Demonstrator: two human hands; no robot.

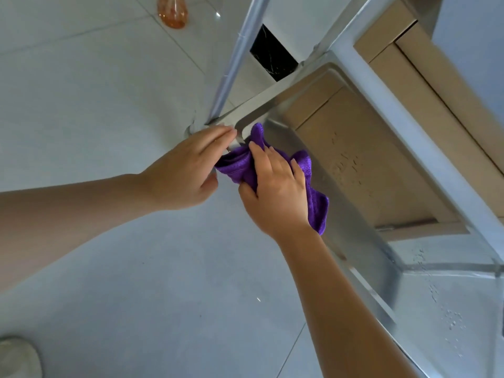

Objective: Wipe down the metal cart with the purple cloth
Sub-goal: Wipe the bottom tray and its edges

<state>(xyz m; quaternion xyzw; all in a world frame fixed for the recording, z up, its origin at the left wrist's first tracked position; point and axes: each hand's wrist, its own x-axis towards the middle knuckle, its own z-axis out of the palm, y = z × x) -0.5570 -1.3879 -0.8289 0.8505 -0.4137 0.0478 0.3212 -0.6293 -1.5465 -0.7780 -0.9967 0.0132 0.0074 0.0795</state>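
Note:
The metal cart [362,249] fills the right half of the head view, seen from above, its lower tray shiny and dotted with water drops. The purple cloth [316,203] lies bunched over the tray's near left corner rim. My right hand [275,192] grips the cloth, fingers curled over it and pressing it against the rim. My left hand [185,170] is beside it at the corner, its fingers stretched along the rim by the post and its thumb touching the cloth's left end. Part of the cloth is hidden under both hands.
Cardboard boxes [362,159] sit on the cart's lower tray and on the shelf above. A metal post [237,58] rises from the corner. An orange translucent bottle [172,10] stands on the pale tiled floor [95,91] at top left. A shoe [19,358] shows at bottom left.

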